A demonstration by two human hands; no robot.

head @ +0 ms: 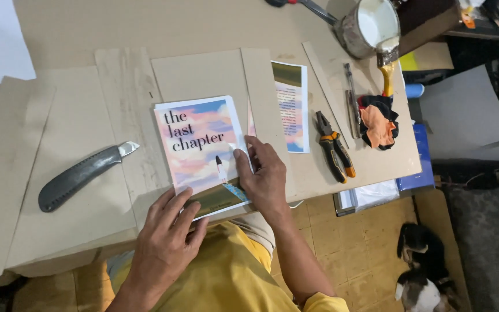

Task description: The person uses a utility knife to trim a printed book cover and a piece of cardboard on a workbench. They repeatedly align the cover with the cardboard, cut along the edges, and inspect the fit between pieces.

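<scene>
We see a printed book cover (198, 147), with a pink, blue and cream sky design, lying flat on a sheet of grey board (203, 75) near the front edge of the bench (59, 133). Our left hand (168, 231) rests on the cover's lower left corner, its fingers (175, 202) laid flat and close together, pressing down rather than gripping. Our right hand (264, 173) sits at the cover's right edge, its fingers (244, 157) bent and pressing on that edge; whether they pinch the sheet or only push on it, we cannot tell. The cover lies between the two hands, touching both.

A strip of board (264, 98) lies just right of the cover, and the cover's back panel (293, 107) shows beyond it, in the same sky colours.

At the far right of the bench stands a metal tin (371, 26) holding white glue, with a yellow-handled brush (387, 66) leaning at its rim. Near it lie an orange and black rag (378, 124), orange-handled pliers (333, 147) and a thin metal tool (350, 95). A dark utility knife (82, 173) lies well to the left of the cover. On the floor to the right, a black and white dog (420, 268) lies curled.
</scene>
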